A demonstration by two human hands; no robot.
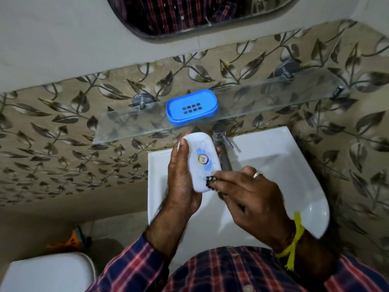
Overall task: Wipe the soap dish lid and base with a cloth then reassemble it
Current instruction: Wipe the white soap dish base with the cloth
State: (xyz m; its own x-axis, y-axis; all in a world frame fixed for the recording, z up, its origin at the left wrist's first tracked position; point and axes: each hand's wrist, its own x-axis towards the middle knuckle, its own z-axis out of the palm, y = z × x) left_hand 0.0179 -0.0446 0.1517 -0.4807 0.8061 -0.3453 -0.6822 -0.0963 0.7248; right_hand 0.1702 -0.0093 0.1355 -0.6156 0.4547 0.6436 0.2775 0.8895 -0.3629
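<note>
Lid-wipe step in hand, judging by layout. White lid (202, 163) off the base, held over the near-left part of the white sink (294, 169), just below the front edge of the glass shelf (130, 127). Left hand (182, 182) gripping lid along its left long side, thumb curled over the far-left corner, fingers wrapped underneath; printed top facing up. Right hand (250, 194) pinching a small dark checked cloth (210, 182) between thumb and fingertips, pressing it onto the near end of the lid. Most of cloth hidden under the fingers; only a corner showing.

Blue base (192, 107) sitting alone on the glass shelf, roughly mid-length, near the front edge, drain slots up, well apart from both hands. No sign of handling yet. Tap (223, 138) just right of lid, close to the far-right corner.

Progress estimate: early to mid. Lid underway, base not started, reassembly pending.

Next move likely calling for:
- sweeping cloth from near end toward far end, across the printed logo
- flipping lid to reach inner face, so regrip with left hand
- keeping clear of tap during flip
- then parking lid on shelf or retaining it, picking base off glass carefully, smooth surface, slip risk
- aligning lid long axis with base before seating
</note>
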